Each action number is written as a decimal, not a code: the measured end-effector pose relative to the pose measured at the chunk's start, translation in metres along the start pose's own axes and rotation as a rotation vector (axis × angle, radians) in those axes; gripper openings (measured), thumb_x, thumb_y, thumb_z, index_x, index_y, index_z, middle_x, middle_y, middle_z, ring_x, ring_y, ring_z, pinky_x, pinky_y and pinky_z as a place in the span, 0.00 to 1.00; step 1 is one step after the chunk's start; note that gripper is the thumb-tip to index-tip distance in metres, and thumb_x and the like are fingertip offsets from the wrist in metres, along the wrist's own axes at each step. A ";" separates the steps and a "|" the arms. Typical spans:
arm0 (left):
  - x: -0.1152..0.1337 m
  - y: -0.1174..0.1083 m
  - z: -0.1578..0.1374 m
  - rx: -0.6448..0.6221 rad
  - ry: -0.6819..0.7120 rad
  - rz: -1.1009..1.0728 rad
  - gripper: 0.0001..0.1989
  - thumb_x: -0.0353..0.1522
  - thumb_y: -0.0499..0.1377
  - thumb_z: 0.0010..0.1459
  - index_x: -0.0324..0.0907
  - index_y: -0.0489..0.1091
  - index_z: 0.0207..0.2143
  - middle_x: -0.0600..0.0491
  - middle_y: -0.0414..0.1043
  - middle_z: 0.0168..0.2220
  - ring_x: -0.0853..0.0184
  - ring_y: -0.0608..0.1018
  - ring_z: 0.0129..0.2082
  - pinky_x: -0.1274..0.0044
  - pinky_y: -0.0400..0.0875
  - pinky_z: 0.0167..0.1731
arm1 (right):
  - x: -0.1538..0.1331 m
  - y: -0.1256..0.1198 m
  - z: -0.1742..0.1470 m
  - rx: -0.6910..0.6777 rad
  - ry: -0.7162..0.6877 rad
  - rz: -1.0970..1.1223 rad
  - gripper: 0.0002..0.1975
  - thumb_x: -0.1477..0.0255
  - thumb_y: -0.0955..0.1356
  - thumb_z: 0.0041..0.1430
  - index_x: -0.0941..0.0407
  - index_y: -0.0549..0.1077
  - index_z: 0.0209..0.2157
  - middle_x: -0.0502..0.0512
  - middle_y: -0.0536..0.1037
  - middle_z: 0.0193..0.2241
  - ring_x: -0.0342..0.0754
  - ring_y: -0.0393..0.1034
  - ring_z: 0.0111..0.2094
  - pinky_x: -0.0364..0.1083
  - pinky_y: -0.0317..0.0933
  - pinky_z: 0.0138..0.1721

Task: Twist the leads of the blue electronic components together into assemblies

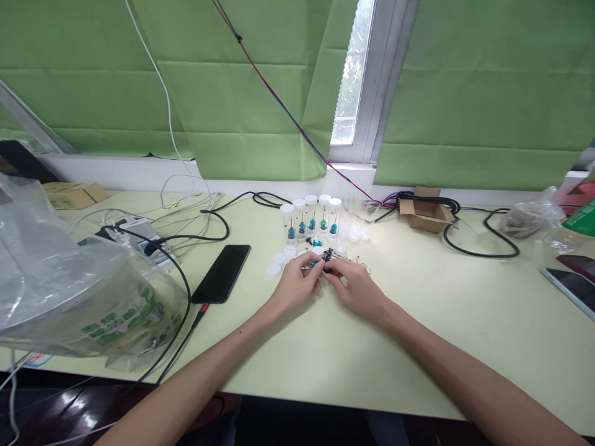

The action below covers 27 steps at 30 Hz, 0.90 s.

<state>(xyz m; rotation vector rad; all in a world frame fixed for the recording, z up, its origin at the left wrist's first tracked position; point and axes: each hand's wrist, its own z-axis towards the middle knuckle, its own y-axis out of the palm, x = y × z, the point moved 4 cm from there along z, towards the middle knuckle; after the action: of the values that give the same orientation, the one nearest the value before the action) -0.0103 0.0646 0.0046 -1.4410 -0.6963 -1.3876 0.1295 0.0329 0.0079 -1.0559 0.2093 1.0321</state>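
Note:
My left hand [300,277] is closed in a pinch around a small blue part [315,263], mostly hidden by the fingers. Close against it, my right hand [353,284] pinches a small black part [327,255] whose kind is too small to make out. Just beyond the fingers stand several clear tubes with white caps [311,199], each with a blue or green piece and a thin dark stem inside. Another small blue piece [317,243] lies in front of them. Loose white caps [274,270] rest left of my left hand.
Clear empty cups [367,210] and more white caps [356,235] sit right of the tubes. A black phone [222,272] with a cable lies left. A plastic bag [83,297] covers the left edge. An opened cardboard box [425,214] and black cable [483,256] are at back right.

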 end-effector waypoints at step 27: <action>0.009 0.001 -0.003 0.013 0.017 -0.070 0.14 0.43 0.56 0.62 0.41 0.69 0.33 0.56 0.68 0.22 0.71 0.71 0.19 0.77 0.67 0.23 | 0.000 -0.002 0.001 0.068 -0.047 -0.025 0.10 0.78 0.61 0.66 0.55 0.73 0.40 0.55 0.76 0.33 0.48 0.71 0.35 0.46 0.63 0.38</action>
<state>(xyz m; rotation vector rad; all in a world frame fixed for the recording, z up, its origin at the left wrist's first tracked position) -0.0089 0.0591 0.0127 -1.4050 -0.7502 -1.4448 0.1312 0.0333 0.0094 -0.9699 0.1912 1.0190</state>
